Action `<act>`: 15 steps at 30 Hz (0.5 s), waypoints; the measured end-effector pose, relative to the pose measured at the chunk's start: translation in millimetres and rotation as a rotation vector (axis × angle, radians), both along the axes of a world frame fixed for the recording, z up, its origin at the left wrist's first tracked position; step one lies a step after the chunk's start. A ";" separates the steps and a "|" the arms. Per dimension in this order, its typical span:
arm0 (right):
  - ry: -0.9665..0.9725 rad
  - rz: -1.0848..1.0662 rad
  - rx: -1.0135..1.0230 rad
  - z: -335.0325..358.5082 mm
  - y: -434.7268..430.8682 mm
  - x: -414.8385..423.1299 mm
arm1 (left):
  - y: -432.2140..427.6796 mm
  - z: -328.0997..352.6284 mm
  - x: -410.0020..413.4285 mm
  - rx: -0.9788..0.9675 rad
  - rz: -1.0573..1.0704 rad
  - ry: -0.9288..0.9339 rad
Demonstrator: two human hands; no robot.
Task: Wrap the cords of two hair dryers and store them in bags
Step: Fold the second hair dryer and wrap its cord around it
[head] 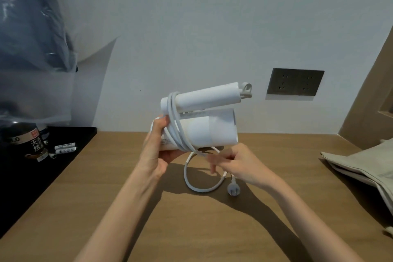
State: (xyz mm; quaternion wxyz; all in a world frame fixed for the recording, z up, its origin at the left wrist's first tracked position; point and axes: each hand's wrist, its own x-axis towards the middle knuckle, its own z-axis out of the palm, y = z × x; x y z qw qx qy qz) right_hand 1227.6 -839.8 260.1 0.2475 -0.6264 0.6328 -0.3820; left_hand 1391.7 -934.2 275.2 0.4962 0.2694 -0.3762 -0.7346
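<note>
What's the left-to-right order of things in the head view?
Dark labelled bottle → small white tubes → left hand, gripping the white hair dryer → right hand, pinching the cord → wall socket → beige cloth bag. The plug is left out because it overlaps the right hand.

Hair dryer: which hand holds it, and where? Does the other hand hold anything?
The left hand grips the hair dryer by one end of its barrel; the right hand pinches its cord.

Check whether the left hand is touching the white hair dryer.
Touching. The head view shows the left hand curled round the rear end of the white hair dryer, holding it up.
</note>
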 end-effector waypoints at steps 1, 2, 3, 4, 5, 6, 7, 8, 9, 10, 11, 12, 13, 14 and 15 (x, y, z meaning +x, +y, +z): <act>0.009 -0.008 0.023 -0.1 0.8 -8.0 | -1.0 -0.3 1.8 0.009 -0.030 0.009; 0.014 -0.018 0.036 -0.7 1.2 -15.9 | -1.7 -0.4 4.2 0.011 -0.069 0.021; 0.013 -0.032 0.035 -1.3 2.2 -23.0 | -2.3 -0.1 6.9 0.002 -0.106 0.033; 0.017 -0.050 0.027 -1.2 3.3 -28.4 | -3.5 -0.2 9.1 -0.014 -0.138 0.037; 0.016 -0.067 0.019 0.3 4.8 -32.0 | -4.4 -0.7 10.4 -0.037 -0.166 0.032; 0.006 -0.087 0.016 3.2 6.3 -33.4 | -5.3 -1.7 11.1 -0.065 -0.188 0.017; -0.013 -0.102 0.009 6.6 7.6 -34.9 | -5.4 -3.1 11.6 -0.097 -0.212 0.000; -0.033 -0.110 0.006 11.0 10.1 -36.1 | -4.8 -4.3 11.4 -0.127 -0.238 -0.018; -0.055 -0.114 0.004 13.0 11.0 -39.3 | -4.1 -5.2 11.6 -0.154 -0.263 -0.038; -0.067 -0.113 0.000 15.7 12.9 -41.6 | -3.8 -5.8 11.8 -0.184 -0.289 -0.064; -0.087 -0.116 -0.002 16.7 13.2 -45.5 | -3.6 -6.1 12.4 -0.210 -0.311 -0.095; -0.103 -0.120 0.004 18.0 13.5 -48.7 | -3.2 -5.9 13.3 -0.235 -0.333 -0.120; -0.115 -0.127 0.012 19.7 13.5 -50.8 | -2.9 -5.2 14.4 -0.260 -0.352 -0.139; -0.121 -0.124 0.019 22.3 13.9 -51.1 | -3.9 -5.3 15.0 -0.284 -0.366 -0.163; -0.126 -0.119 0.028 25.2 13.8 -50.7 | -3.1 -4.3 15.0 -0.308 -0.379 -0.194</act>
